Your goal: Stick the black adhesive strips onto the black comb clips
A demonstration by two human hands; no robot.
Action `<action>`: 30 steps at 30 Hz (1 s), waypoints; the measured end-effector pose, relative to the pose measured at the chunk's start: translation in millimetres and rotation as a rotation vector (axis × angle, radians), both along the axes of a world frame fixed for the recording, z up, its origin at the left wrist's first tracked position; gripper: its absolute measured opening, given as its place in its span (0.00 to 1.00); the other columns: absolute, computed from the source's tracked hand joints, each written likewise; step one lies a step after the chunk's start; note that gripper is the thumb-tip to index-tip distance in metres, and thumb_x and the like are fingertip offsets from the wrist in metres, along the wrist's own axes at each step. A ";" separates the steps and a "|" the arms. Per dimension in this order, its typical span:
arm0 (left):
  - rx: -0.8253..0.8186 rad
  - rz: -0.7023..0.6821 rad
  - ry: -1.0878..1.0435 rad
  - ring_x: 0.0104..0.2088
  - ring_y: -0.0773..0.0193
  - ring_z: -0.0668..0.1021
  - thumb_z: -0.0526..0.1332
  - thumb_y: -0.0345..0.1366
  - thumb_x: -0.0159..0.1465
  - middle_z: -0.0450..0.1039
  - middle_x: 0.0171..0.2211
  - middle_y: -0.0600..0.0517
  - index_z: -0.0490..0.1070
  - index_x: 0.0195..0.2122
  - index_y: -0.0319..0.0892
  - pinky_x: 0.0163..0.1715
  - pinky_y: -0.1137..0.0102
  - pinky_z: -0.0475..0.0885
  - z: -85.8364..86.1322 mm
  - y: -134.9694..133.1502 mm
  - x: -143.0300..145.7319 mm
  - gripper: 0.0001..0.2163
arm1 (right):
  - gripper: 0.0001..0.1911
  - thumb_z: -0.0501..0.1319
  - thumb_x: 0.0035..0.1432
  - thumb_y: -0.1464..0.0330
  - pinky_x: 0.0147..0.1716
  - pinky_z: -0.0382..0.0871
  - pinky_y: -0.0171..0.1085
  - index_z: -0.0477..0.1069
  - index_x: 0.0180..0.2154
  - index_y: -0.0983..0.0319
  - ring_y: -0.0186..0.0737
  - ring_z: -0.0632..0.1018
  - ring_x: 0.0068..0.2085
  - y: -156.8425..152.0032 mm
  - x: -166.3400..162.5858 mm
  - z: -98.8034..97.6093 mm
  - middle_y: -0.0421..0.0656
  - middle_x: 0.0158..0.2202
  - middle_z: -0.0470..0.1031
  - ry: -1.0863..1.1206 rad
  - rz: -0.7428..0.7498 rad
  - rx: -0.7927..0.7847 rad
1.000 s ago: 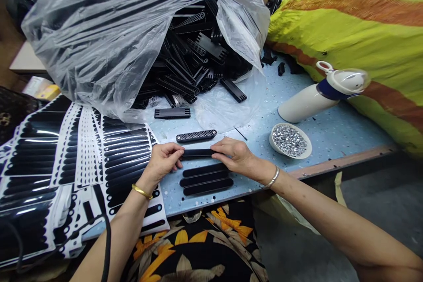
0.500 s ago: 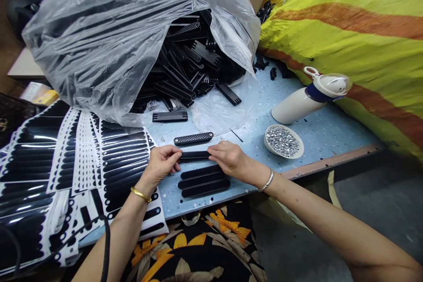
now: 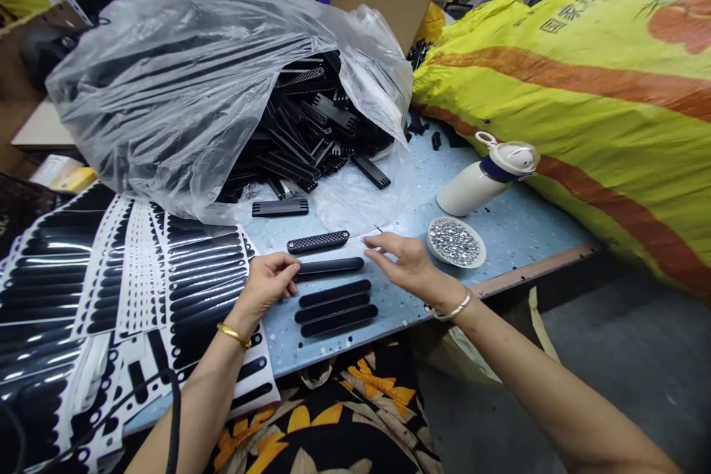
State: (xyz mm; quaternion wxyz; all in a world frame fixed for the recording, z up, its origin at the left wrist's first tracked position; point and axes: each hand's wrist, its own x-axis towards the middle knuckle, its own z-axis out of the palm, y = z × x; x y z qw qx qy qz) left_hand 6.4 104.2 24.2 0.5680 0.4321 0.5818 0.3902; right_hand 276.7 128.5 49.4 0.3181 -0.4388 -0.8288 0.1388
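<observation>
The left hand [image 3: 269,278] had its grip closed on the near end of a black bar [image 3: 332,266] above the blue worktop [image 3: 283,337]. The right hand [image 3: 408,263], fingers parted, was just clear of the bar's other end. Three similar bars [image 3: 336,309] lay side by side below; a lattice-faced piece [image 3: 318,241] lay above. A bowl [image 3: 481,252] of small silvery parts [image 3: 454,240] stood beside the right hand, near a white bottle [image 3: 464,189]. Black-and-white sheets [image 3: 208,274] were spread at left.
</observation>
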 end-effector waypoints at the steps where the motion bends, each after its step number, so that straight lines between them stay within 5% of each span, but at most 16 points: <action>1: -0.001 -0.002 0.000 0.12 0.69 0.73 0.66 0.41 0.48 0.69 0.12 0.57 0.74 0.27 0.37 0.10 0.80 0.63 0.1 0.0 0.0 0.12 | 0.09 0.59 0.63 0.67 0.36 0.76 0.38 0.78 0.41 0.60 0.41 0.81 0.35 -1.9 5.4 3.1 0.45 0.34 0.81 0.013 -0.067 0.004; 8: 0.009 -0.022 -0.026 0.13 0.68 0.74 0.67 0.42 0.48 0.69 0.14 0.57 0.74 0.27 0.37 0.10 0.80 0.64 0.4 0.4 -0.7 0.12 | 0.08 0.63 0.55 0.69 0.27 0.76 0.35 0.79 0.36 0.62 0.40 0.81 0.28 -15.1 8.9 -17.4 0.44 0.29 0.82 0.045 -0.191 -0.254; 15: 0.038 -0.005 0.026 0.14 0.66 0.75 0.65 0.43 0.51 0.71 0.17 0.56 0.74 0.39 0.35 0.11 0.77 0.65 10.4 -4.7 -2.4 0.18 | 0.09 0.65 0.52 0.71 0.26 0.75 0.35 0.79 0.37 0.63 0.39 0.80 0.27 -10.9 6.1 -24.6 0.44 0.30 0.81 0.037 -0.197 -0.228; 19: 0.250 -0.054 0.236 0.16 0.66 0.75 0.63 0.40 0.55 0.72 0.17 0.55 0.77 0.38 0.37 0.15 0.74 0.69 37.6 -17.7 -1.1 0.13 | 0.06 0.62 0.54 0.73 0.32 0.75 0.40 0.79 0.31 0.63 0.43 0.80 0.31 -6.9 22.6 -15.1 0.47 0.29 0.80 0.032 -0.250 -0.167; 23: 0.554 -0.157 0.453 0.26 0.61 0.80 0.62 0.35 0.59 0.79 0.27 0.50 0.78 0.37 0.41 0.27 0.70 0.75 54.3 -21.6 13.9 0.08 | 0.03 0.66 0.52 0.70 0.28 0.75 0.36 0.78 0.31 0.63 0.40 0.80 0.29 -8.4 22.4 -13.3 0.45 0.29 0.80 0.050 -0.216 -0.188; 27: 0.806 -0.281 0.599 0.39 0.55 0.81 0.64 0.29 0.55 0.81 0.37 0.46 0.77 0.38 0.41 0.41 0.62 0.76 37.9 -4.3 35.3 0.09 | 0.13 0.70 0.50 0.63 0.26 0.74 0.33 0.79 0.36 0.64 0.39 0.81 0.29 -10.4 5.7 -21.4 0.45 0.31 0.81 0.165 -0.172 -0.292; 30: 0.797 -0.366 0.722 0.40 0.52 0.80 0.68 0.28 0.51 0.80 0.38 0.46 0.75 0.40 0.41 0.43 0.59 0.75 18.8 9.2 44.6 0.14 | 0.17 0.71 0.49 0.60 0.25 0.73 0.33 0.79 0.37 0.65 0.38 0.80 0.28 -7.6 -4.0 -29.7 0.45 0.30 0.81 0.251 -0.185 -0.351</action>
